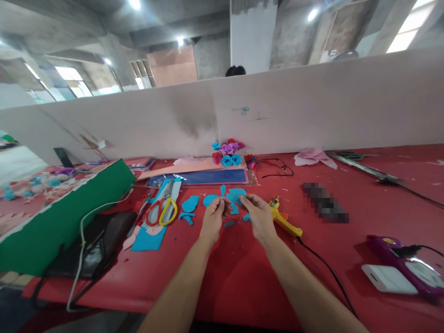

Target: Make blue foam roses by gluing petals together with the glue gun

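My left hand (214, 215) is closed in a pinch over the red table, its fingertips just below a narrow blue piece (223, 190); whether it grips that piece is hard to see. Opposite it, my right hand (259, 213) pinches the edge of a wider blue petal-shaped piece (237, 194). Around both hands lie more blue cut-outs, including a rounded one (190, 204) and a curved one (188, 218) to the left. A yellow glue gun (285, 219) rests beside my right hand. Scissors (162, 211) with red and yellow handles lie to the left on a blue sheet (149, 237).
Behind my hands are a bunch of purple, red and blue flowers (229, 150) and a wrapped dark blue sheet pack (208, 177). A green board (69, 217) and black bag (93, 245) stand left. A purple power strip (412, 268) and glasses (277, 167) lie right.
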`<state>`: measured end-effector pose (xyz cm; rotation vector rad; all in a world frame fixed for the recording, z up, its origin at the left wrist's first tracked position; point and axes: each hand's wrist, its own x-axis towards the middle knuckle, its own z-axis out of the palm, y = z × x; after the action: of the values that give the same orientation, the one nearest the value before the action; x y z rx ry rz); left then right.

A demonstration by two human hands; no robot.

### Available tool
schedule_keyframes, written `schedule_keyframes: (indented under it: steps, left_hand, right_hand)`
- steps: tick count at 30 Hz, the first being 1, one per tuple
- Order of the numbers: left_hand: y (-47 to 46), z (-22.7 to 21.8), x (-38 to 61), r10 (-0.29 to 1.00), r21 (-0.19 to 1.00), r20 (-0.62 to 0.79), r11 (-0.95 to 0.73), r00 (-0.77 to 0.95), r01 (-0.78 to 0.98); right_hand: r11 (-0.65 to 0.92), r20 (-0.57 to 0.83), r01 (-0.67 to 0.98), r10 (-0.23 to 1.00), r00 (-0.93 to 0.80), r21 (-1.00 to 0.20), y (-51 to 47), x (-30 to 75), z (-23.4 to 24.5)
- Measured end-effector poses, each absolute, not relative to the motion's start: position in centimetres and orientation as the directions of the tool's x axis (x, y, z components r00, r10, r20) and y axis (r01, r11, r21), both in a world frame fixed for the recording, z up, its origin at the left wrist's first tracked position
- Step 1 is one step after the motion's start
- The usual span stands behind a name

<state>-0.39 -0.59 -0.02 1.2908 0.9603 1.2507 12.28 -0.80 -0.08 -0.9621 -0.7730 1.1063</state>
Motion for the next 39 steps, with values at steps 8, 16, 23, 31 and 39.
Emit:
schedule_keyframes:
  steps: [8, 16, 23, 31, 39]
  left_hand:
    - [-1.1, -0.4, 0.7, 0.963, 0.984, 0.129, -0.094, 0.238, -0.151]
    - [-0.9, -1.0, 0.7, 0.958, 0.986, 0.15, -0.126, 0.245, -0.109]
    - [-0.9, -0.7, 0.7, 0.97, 0.985, 0.168, -0.161, 0.176, -0.056]
    - [-0.8, -0.9, 0.6, 0.972, 0.983, 0.169, -0.156, 0.162, -0.094]
    - [-0.6, -1.3, 0.7, 0.978, 0.983, 0.156, -0.139, 0.14, -0.122]
  right_hand:
    - [0.198, 0.097, -0.308, 0.945, 0.313, -0.93, -1.1, 12.0, 0.3]
    - [0.199, 0.137, -0.295, 0.966, 0.217, -0.935, -1.7, 11.5, 0.9]
    - [0.233, 0.159, -0.24, 0.943, 0.292, -0.943, -1.6, 11.7, 0.7]
    - [0.2, 0.122, -0.315, 0.961, 0.249, -0.928, -1.8, 11.5, 0.9]
    - [0.177, 0.113, -0.381, 0.976, 0.185, -0.907, -1.9, 11.1, 0.6]
